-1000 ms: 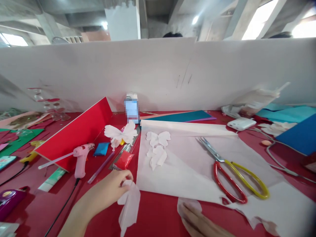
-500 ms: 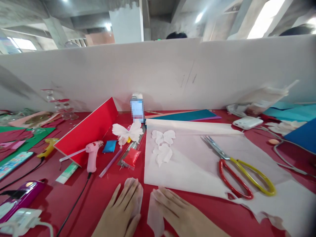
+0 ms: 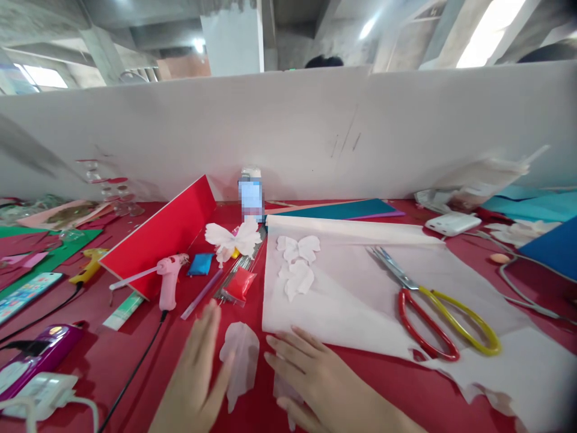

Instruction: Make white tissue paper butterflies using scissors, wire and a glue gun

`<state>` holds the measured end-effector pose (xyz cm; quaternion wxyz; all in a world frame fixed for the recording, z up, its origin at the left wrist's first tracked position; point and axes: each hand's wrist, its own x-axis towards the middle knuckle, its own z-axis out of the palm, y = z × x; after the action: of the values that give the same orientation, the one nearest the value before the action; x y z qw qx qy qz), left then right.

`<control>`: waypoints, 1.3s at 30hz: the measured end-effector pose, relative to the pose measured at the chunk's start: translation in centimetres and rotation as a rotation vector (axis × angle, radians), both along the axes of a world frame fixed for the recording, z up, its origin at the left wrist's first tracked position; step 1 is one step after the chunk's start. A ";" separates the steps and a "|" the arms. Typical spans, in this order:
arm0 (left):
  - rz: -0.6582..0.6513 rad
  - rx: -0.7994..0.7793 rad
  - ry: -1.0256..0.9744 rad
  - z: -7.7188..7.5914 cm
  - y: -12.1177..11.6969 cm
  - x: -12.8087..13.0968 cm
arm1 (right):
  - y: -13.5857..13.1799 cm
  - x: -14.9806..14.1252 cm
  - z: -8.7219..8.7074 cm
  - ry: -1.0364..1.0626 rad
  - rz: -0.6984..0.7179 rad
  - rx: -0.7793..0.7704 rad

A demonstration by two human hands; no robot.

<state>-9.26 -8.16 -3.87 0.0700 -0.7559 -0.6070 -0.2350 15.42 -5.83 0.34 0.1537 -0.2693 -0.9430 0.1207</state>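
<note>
My left hand [image 3: 196, 373] is open, fingers straight and together, its edge lifted just left of a white tissue petal [image 3: 241, 361] lying on the red table [image 3: 103, 367]. My right hand [image 3: 315, 379] lies flat with fingers spread, pressing on a second tissue petal [image 3: 285, 392] that is mostly hidden under it. Its fingertips almost touch the near edge of a large white tissue sheet [image 3: 356, 294]. On that sheet rest several cut white petals [image 3: 297, 264] and scissors [image 3: 428, 300] with red and yellow handles.
Left of the sheet lie a pink glue gun [image 3: 169, 279], a red packet of wires [image 3: 238, 282], a white paper flower [image 3: 234, 240], a blue pad [image 3: 201, 264] and a red card [image 3: 157, 237]. A white partition [image 3: 288, 138] closes the back. Coloured papers and cables sit right.
My left hand set the petal down flat, then lifted off it and shifted left. My right hand moved in from the lower edge and now presses a second petal. The view shifted slightly.
</note>
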 end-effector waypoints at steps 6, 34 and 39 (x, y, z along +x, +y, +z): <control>0.512 0.082 -0.135 2.9 3.3 -4.3 | -0.2 -0.7 -2.9 0.336 0.019 0.070; 0.261 -0.718 0.067 5.1 19.5 2.2 | 0.3 -0.1 -2.6 0.397 -0.063 -0.016; 0.278 -0.928 0.049 6.5 19.7 1.2 | 0.3 -0.1 -2.5 0.389 -0.068 -0.010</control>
<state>-8.11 11.50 2.58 -0.2295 -0.6244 -0.7412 0.0900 15.33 -5.57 -2.13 0.3357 -0.2735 -0.8853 0.1697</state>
